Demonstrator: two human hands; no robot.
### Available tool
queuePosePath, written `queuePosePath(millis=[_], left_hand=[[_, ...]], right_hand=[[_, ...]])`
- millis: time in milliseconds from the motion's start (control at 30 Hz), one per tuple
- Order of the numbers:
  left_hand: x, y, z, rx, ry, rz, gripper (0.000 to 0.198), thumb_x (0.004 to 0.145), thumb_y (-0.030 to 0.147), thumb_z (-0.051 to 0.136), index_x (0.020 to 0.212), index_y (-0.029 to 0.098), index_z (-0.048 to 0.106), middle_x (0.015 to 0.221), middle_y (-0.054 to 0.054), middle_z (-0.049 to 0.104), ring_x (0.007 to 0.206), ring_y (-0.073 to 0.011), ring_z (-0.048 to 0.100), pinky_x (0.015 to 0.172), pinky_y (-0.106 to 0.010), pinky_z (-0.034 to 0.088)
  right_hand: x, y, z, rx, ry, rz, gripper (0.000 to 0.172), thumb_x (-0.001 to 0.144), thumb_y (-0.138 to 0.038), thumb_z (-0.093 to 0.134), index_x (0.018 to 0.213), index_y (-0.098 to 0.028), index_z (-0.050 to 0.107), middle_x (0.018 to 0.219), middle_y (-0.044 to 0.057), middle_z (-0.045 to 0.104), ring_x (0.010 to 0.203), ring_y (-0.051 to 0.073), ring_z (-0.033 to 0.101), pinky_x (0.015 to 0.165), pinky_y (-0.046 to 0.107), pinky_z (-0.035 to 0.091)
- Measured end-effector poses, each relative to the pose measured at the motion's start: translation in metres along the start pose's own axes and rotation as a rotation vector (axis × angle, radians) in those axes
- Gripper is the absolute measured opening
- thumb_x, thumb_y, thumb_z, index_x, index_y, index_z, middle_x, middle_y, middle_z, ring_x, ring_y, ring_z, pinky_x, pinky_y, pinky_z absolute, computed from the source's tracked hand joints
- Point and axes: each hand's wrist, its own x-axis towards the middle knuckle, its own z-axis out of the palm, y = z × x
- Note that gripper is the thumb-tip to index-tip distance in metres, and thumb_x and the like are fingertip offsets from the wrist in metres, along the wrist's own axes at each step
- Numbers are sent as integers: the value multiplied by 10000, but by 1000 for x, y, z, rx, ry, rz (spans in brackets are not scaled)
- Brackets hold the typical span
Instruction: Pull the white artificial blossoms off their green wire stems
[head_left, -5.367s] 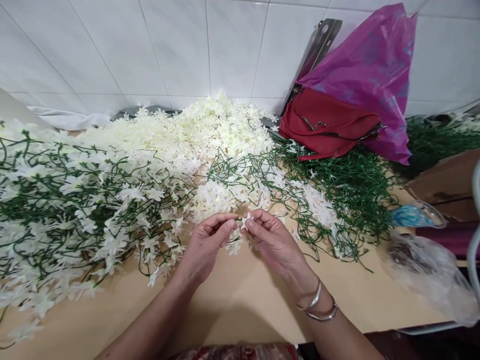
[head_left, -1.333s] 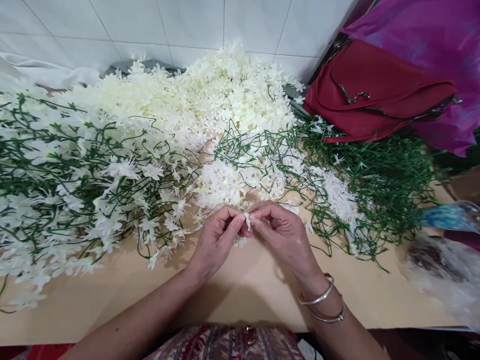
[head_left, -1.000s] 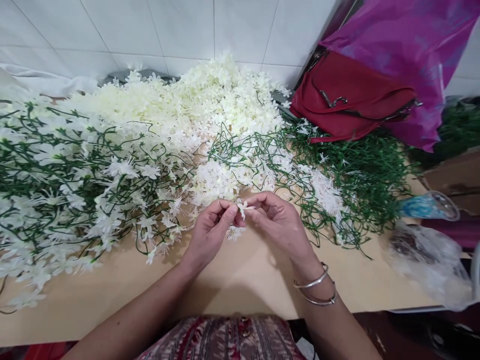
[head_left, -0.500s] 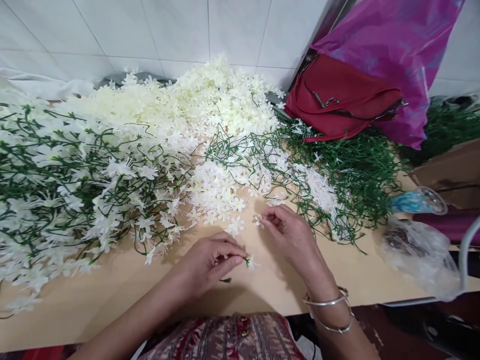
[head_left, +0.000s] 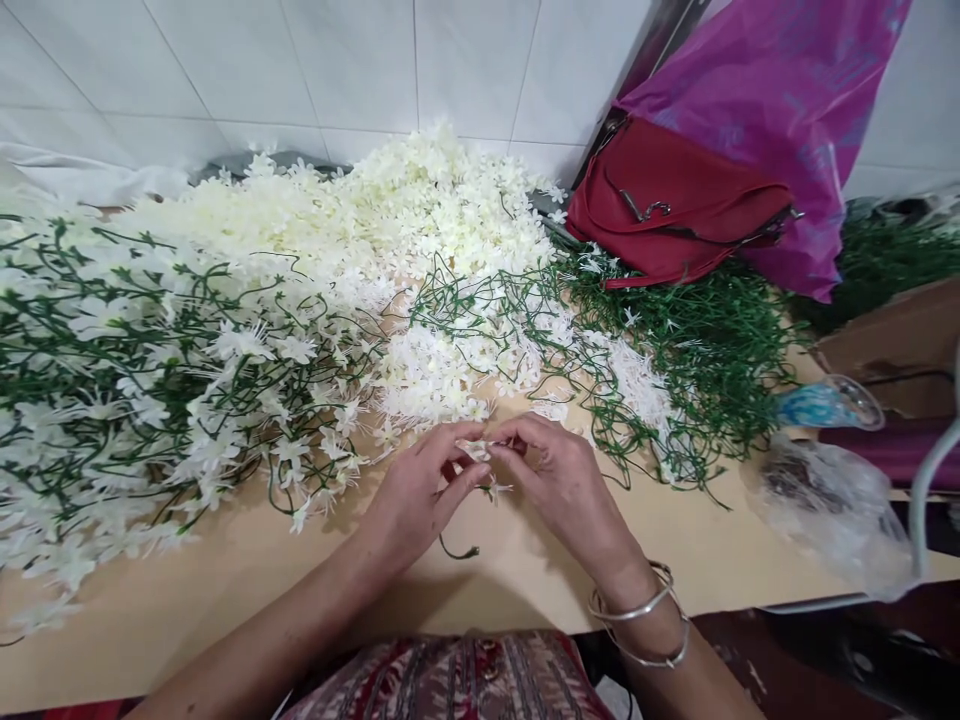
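Head view: left hand (head_left: 416,492) and right hand (head_left: 564,478) both pinch a small white flower (head_left: 474,450).

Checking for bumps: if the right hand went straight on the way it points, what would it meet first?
Most likely the small white flower at the tips of the left hand, then that hand itself. The right hand may already touch the flower; depth is unclear.

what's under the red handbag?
Tangled green stems show along the lower edge of the red handbag, with small white flower parts among them. Whatever lies directly beneath it is covered.
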Motion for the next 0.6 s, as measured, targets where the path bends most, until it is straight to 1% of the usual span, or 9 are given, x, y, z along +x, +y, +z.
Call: queuePosePath(millis=[67,133,200,267,300,400,467,533,600], left_hand=[[1,-3,0,-56,29,-31,216,991,290,677,1195,237,721,1089,-66,797,894,-197,753,819,-327,590],[2,-8,-1,-154,79,-102,162,982,323,690,1096,230,758,991,-55,807,890,-203,762,796,-316,598],[3,-13,-1,-303,157,-199,177,958,367,720,1037,214,761,907,-46,802,857,-205,780,769,-307,615],[5,-15,1,-443,232,-270,230,924,411,754,1008,196,754,860,-40,802,823,-209,796,764,-310,638],[6,-15,1,-490,253,-292,260,912,431,764,1004,189,754,859,-43,806,822,-214,803,775,-318,648],[8,-12,2,-562,282,-329,332,880,485,789,992,173,767,857,-51,815,818,-222,811,786,-334,667],[9,-9,0,-601,293,-347,358,850,507,813,958,169,767,841,-46,810,819,-224,811,785,-336,670],[10,-7,-3,-645,308,-373,365,823,510,836,923,168,757,816,-32,800,819,-220,810,780,-330,669],[11,-5,-5,-687,323,-404,361,803,498,855,903,168,749,801,-21,795,809,-209,807,772,-316,664]], right_hand=[[4,-1,0,124,-64,40,96,957,-189,665,946,-251,737,882,3,755,808,187,694,764,340,524],[12,3,-1,175,-69,57,85,950,-200,668,957,-248,736,885,4,760,812,185,701,765,334,535],[22,10,-3,81,-26,24,136,945,-161,646,987,-246,744,936,20,755,843,191,695,795,346,530],[33,19,-2,-111,-9,-45,254,925,-83,613,1054,-246,759,1012,48,728,862,199,673,805,357,512],[38,23,-1,-203,-7,-80,281,919,-62,602,1058,-243,766,1010,60,708,869,207,661,802,361,502],[45,32,3,-359,8,-139,203,941,-73,589,914,-203,743,965,81,662,885,231,631,793,364,488],[44,33,3,-404,21,-144,208,958,-74,563,841,-195,686,950,85,649,879,235,621,787,362,483],[41,33,3,-437,28,-139,217,960,-55,539,834,-196,646,944,87,645,878,239,619,789,365,481],[39,31,2,-457,26,-144,203,962,-44,529,881,-195,639,950,92,654,884,248,622,802,376,482]])
